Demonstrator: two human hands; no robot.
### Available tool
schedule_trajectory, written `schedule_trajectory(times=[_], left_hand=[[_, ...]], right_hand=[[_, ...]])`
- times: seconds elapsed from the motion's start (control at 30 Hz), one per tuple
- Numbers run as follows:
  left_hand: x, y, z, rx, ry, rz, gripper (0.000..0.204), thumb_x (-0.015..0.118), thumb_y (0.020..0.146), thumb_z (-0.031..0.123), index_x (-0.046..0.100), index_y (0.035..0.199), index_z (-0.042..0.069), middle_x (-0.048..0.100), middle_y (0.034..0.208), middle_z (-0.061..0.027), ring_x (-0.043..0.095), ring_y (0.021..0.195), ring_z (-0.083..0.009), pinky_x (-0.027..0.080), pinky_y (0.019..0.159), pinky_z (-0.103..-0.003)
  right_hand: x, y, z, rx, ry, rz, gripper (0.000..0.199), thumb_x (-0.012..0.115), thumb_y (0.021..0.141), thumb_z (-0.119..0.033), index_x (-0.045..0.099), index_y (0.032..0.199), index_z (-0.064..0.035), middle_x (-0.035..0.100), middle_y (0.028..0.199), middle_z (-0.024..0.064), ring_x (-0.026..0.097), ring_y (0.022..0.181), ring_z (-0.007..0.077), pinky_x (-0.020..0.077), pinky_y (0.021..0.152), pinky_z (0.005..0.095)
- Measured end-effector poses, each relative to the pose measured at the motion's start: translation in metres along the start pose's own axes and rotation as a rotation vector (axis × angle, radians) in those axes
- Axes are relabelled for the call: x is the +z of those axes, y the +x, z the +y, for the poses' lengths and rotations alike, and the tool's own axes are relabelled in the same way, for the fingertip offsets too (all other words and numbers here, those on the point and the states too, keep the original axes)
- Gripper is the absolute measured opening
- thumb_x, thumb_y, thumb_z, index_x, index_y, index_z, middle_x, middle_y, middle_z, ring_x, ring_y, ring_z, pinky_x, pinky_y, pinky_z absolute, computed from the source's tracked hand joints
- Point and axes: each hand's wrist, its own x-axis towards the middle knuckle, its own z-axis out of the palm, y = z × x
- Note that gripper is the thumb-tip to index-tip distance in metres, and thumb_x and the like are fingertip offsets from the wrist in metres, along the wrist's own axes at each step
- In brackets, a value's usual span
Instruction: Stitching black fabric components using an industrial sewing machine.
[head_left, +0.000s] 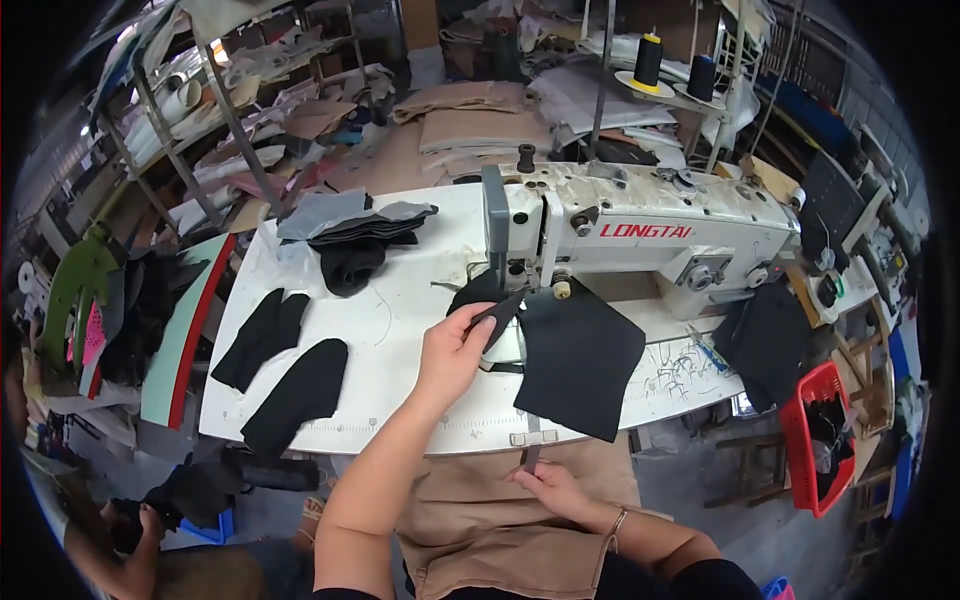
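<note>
The left hand (455,350) reaches over the white sewing table (400,300), thumb and fingers pinched shut on the upper left corner of a black square fabric piece (580,360). Most of that cloth spreads away to the right of the grip and down past the table's front edge, its top edge just under the needle area of the white industrial sewing machine (640,235). The right hand (555,490) sits low at the table's front edge, above the tan apron, fingers curled around a thin dark strap (530,455) hanging from the table; how firmly it grips I cannot tell. Further black cut fabric pieces (290,370) lie well apart on the left of the table
</note>
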Motion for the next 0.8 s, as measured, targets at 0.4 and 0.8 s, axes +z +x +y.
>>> schedule_trajectory(times=[0.4,0.8], left_hand=[[0.000,-0.011,-0.015,-0.035,-0.140,0.073,0.022,0.057,0.093,0.010,0.065,0.113,0.007,0.068,0.090,-0.0049,0.059,0.078,-0.0069,0.048,0.071,-0.023],[-0.005,-0.016,-0.004,0.052,0.226,0.303,0.017,0.066,0.080,0.003,0.071,0.097,0.007,0.055,0.067,-0.0043,0.052,0.056,-0.0128,0.042,0.053,-0.027]], right_hand=[[-0.055,0.024,-0.123,-0.686,-1.016,0.446,0.037,0.072,0.073,-0.014,0.063,0.108,-0.0052,0.063,0.103,0.0108,0.061,0.097,0.0309,0.0502,0.082,0.0357],[-0.109,0.079,-0.162,-0.733,-0.910,0.582,0.028,0.062,0.078,0.001,0.059,0.106,-0.0027,0.060,0.089,0.0152,0.061,0.072,0.0332,0.0515,0.064,0.0394]])
